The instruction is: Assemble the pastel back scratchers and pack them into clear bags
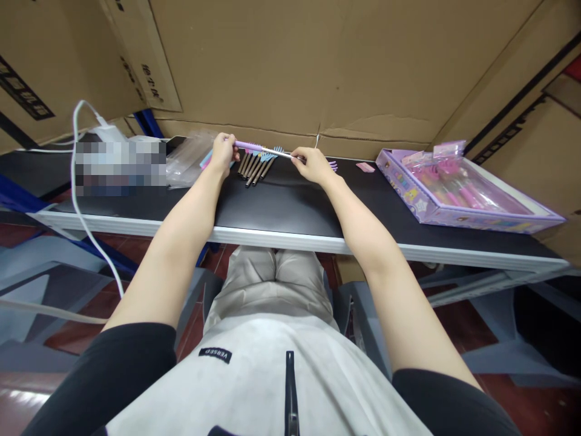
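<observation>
Both my hands hold one thin pen (265, 149) level above the black table (281, 206), near its far edge. My left hand (223, 152) is closed on the pen's purple end. My right hand (309, 163) pinches its slim pale end. Just under the pen lie several dark pens with blue ends (256, 165), fanned out on the table. A few purple pieces (333, 164) peek out beside my right hand.
A purple tray-like box (458, 191) full of pink packaged items stands at the right. A small pink piece (365, 167) lies near it. Clear plastic bags (188, 158) and a white cable (75, 175) are at the left. Cardboard boxes wall the back.
</observation>
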Tool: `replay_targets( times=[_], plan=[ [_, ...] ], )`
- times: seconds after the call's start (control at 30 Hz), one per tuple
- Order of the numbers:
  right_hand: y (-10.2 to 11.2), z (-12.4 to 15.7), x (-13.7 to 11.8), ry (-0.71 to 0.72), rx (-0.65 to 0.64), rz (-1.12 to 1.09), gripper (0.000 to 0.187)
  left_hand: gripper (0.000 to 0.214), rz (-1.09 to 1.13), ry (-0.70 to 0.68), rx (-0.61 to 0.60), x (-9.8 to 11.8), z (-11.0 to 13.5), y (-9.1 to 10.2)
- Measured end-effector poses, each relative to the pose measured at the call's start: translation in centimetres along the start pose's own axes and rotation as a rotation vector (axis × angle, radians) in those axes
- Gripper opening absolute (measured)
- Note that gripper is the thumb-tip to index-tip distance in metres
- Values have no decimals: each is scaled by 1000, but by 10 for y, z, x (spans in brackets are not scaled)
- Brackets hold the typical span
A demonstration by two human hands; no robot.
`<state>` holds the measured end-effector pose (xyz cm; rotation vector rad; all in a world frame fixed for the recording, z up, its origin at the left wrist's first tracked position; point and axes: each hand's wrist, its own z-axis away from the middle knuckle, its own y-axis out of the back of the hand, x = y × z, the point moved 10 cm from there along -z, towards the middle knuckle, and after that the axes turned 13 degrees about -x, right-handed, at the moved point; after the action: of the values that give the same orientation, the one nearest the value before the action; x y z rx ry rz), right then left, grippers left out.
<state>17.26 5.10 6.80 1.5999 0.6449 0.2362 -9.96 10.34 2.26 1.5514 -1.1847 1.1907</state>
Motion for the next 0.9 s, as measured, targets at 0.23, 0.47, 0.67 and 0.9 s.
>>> replay_targets(
  times=[0.23,0.47,0.67,0.9],
  plan=[
    [-12,-6,-6,3,-37,-71,46,26,-18,-27,82,6,0,13],
    [-3,1,-15,15,-10,12,46,33,18,-38,50,6,-2,11],
    [-5,-6,-6,172,95,44,35,28,84,-118,91,7,-7,12],
    [-15,-15,-4,278,156,4,28,31,135,-197,46,10,-12,2]
  ],
)
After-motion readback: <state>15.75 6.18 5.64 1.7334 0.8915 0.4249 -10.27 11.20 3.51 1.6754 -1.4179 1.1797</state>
